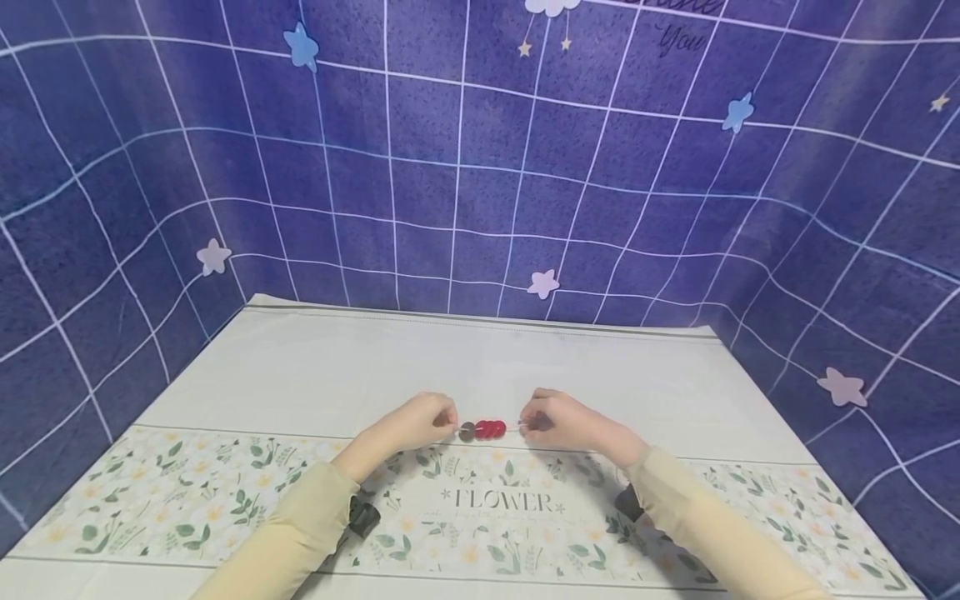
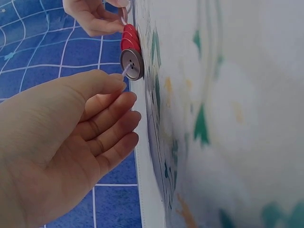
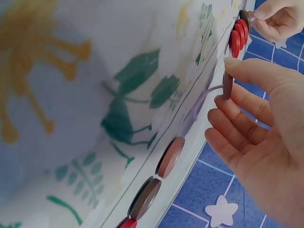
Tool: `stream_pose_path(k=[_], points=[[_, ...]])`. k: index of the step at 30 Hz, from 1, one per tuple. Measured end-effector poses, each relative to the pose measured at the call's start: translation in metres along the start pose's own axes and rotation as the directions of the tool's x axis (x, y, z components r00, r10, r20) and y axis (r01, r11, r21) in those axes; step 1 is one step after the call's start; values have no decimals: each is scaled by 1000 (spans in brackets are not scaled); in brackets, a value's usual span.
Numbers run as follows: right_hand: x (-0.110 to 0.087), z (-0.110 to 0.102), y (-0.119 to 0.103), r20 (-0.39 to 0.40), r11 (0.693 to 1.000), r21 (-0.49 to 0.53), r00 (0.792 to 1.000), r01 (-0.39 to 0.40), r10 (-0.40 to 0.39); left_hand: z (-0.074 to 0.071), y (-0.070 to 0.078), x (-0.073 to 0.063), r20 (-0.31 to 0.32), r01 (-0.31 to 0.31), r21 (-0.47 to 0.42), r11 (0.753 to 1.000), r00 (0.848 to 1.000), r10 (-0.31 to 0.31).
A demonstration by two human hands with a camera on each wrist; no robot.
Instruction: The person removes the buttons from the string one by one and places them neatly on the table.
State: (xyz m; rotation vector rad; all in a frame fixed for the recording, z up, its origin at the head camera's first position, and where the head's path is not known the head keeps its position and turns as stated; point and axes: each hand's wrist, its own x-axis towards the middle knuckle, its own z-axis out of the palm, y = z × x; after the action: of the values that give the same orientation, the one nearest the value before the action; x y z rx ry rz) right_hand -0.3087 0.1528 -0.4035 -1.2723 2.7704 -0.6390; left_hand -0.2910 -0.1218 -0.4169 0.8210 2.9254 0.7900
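Observation:
A pale string [image 1: 513, 429] stretches between the two hands, just over the table. Threaded on it are a dark brown button [image 2: 137, 66] and several red buttons [image 1: 491, 429], bunched together. Beside the brown button, my left hand [image 1: 420, 421] pinches the string's end between thumb and forefinger, as the left wrist view shows. My right hand [image 1: 566, 421] pinches another brown button [image 3: 228, 85] edgewise between thumb and fingertips; a length of string runs out from this button. Whether the string passes fully through it is hidden by the fingers.
In the right wrist view a reddish-brown button [image 3: 171, 156], a dark brown button [image 3: 145, 199] and a red one [image 3: 128, 223] lie in a row on the floral tablecloth [image 1: 247, 492]. Blue grid-patterned curtain [image 1: 420, 192] encloses the table's back and sides.

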Motion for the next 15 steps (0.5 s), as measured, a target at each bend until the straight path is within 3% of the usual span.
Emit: stream_pose_path(k=[15], points=[[-8, -5, 5, -31, 1000, -22, 999, 22, -23, 1, -1, 1, -2, -7, -13, 1000, 1000, 7]])
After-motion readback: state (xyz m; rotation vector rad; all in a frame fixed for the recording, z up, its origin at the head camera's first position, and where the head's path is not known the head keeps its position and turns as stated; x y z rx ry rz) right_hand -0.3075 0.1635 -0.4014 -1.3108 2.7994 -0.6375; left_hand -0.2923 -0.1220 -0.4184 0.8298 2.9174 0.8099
